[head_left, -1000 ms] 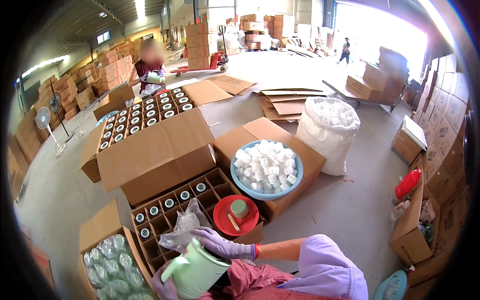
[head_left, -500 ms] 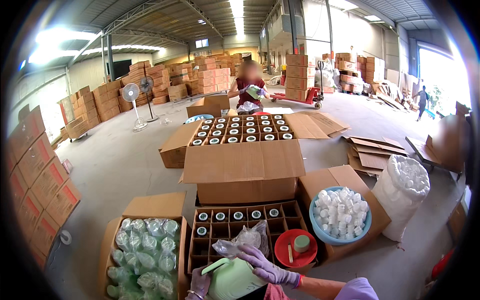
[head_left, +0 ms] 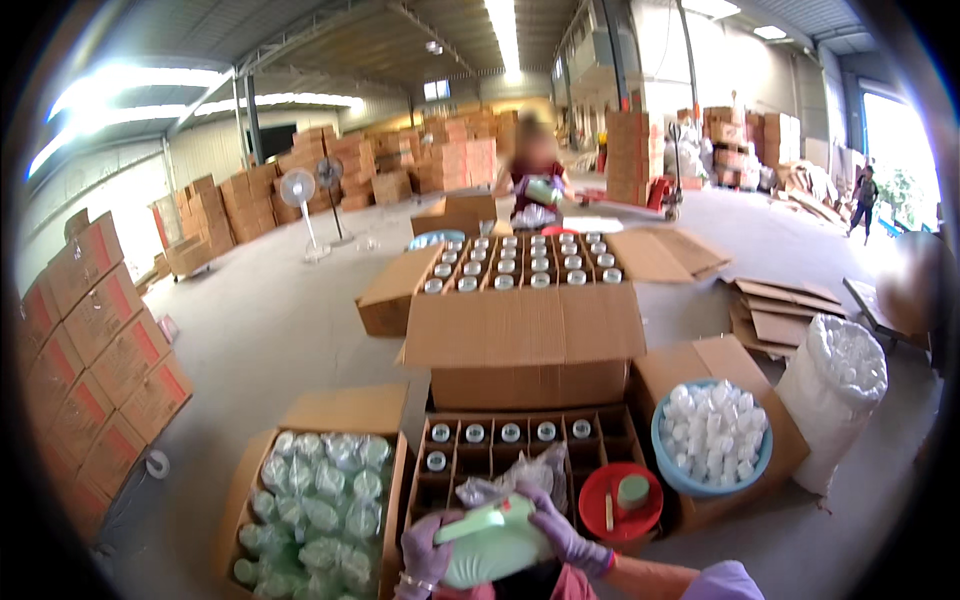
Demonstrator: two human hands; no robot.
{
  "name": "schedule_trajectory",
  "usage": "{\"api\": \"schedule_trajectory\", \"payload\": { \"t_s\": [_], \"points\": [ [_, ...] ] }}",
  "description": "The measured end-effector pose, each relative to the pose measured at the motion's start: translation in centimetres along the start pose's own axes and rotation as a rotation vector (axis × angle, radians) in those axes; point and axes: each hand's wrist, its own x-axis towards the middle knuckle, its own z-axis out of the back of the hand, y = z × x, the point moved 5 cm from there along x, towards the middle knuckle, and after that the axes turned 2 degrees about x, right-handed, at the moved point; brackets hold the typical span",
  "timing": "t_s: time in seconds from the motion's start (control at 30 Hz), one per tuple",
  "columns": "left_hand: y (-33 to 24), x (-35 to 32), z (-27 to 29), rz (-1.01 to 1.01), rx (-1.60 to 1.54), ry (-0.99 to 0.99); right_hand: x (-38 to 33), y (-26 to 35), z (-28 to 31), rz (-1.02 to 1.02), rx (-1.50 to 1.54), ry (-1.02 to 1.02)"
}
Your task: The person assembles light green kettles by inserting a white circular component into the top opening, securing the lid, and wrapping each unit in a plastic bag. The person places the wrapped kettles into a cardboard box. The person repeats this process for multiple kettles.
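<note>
A pale green plastic jug with a handle [head_left: 500, 556] lies tilted between my gloved hands at the lower middle. My left hand [head_left: 425, 550] is closed around its handle side. My right hand [head_left: 565, 538] holds its far right end, the thumb side near a small red mark. Just beyond, a crumpled clear plastic bag [head_left: 525, 476] lies over a divided carton [head_left: 455, 462]. Several bottles with round silvery tops [head_left: 510, 432] stand in its back cells. Beside my right hand, a red round tray [head_left: 590, 495] bears a green round piece [head_left: 633, 490] and a small pale stick [head_left: 609, 512].
Left stands an open carton [head_left: 398, 490] of plastic-wrapped green bottles [head_left: 320, 515]. On the right are a blue basin [head_left: 662, 452] of white caps [head_left: 712, 430] and a white sack [head_left: 835, 400]. Ahead, another carton [head_left: 525, 330] holds several upright bottles; a person [head_left: 535, 175] works behind it.
My view has swung left, so the scene sits farther right. The jug has been turned in my hands, and my right hand has closed from spread fingers onto its end.
</note>
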Motion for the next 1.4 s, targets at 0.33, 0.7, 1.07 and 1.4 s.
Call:
{"api": "schedule_trajectory", "payload": {
  "t_s": [0.33,0.7,1.07,1.4],
  "points": [
    [4.7,-3.4,1.7,0.576,-0.474,0.151,-1.3,9.7,-4.3,0.646,-0.792,0.341],
    [5.6,-5.2,2.8,0.505,-0.033,0.037,-3.3,2.6,0.9,0.247,-0.388,0.21],
    [11.4,-8.9,4.1,0.621,-0.113,-0.021,-3.1,-18.7,26.9,-0.81,-1.359,-0.483],
    [19.3,-13.3,7.2,0.588,0.144,0.057,-7.0,-13.4,29.8,-0.76,-1.817,-0.383]
  ]
}}
